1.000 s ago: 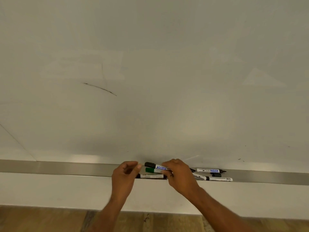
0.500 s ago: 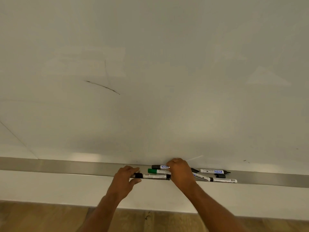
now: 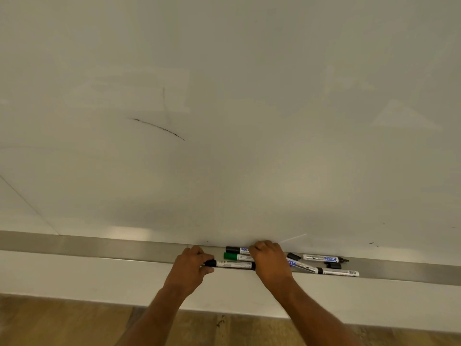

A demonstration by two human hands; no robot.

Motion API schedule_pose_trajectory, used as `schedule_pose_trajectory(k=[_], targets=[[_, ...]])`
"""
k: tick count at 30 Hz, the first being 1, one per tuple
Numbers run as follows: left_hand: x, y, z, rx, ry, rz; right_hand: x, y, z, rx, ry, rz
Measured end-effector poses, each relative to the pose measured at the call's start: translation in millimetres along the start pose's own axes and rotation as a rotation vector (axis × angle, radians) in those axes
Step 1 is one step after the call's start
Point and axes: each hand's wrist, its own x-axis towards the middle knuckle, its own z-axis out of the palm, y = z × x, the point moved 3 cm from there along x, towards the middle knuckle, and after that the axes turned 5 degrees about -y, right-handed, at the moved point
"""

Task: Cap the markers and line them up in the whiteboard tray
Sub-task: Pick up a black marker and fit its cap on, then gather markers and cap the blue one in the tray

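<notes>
Three capped markers lie side by side between the two hands on the metal whiteboard tray (image 3: 99,247): the front black-capped marker (image 3: 233,264) nearest the tray's lip, the green-capped marker (image 3: 234,256) behind it, and a second black-capped marker (image 3: 237,250) closest to the board. The left hand (image 3: 192,267) curls loosely around the front marker's left cap end, thumb below and fingers above. The right hand (image 3: 270,260) lies knuckles-up over the right ends of all three; whether it grips any of them cannot be told. Pressing from both ends like this looks like squaring the trio into an even row.

To the right, well apart from that row, the rest are untidy: a tilted marker (image 3: 300,264) lies aslant, an uncapped marker (image 3: 324,258) shows its bare nib pointing right, a loose black cap (image 3: 334,266) sits just in front of it, and one more marker (image 3: 339,272) lies along the lip. These probably need capping and aligning next.

Blue lettering on several barrels seems to read "SHOC"; a barcode marks the lip-side one. A thin dark stroke (image 3: 159,128) crosses the whiteboard (image 3: 249,96).
</notes>
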Motion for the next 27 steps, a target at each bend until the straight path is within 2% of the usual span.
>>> schedule_pose_trajectory(k=[4,7,9,14,22,27], targets=[[2,-2,-1,-0.030,-0.003,0.013,-5,-10,-10,-0.008,0.082,-0.007],[2,-4,-2,-0.058,-0.009,0.013,-6,-28,-11,0.060,0.133,-0.100],[1,-4,-4,-0.078,-0.005,0.011,-3,-41,-4,0.150,0.049,-0.136],[-4,-5,-7,-0.181,0.037,-0.022,6,-58,8,0.133,-0.116,-0.110],[-14,-6,-16,-0.427,0.232,-0.151,18,-58,9,0.113,-0.162,-0.035],[-18,-2,-15,-0.634,0.296,-0.248,23,-57,12,0.150,-0.188,0.012]])
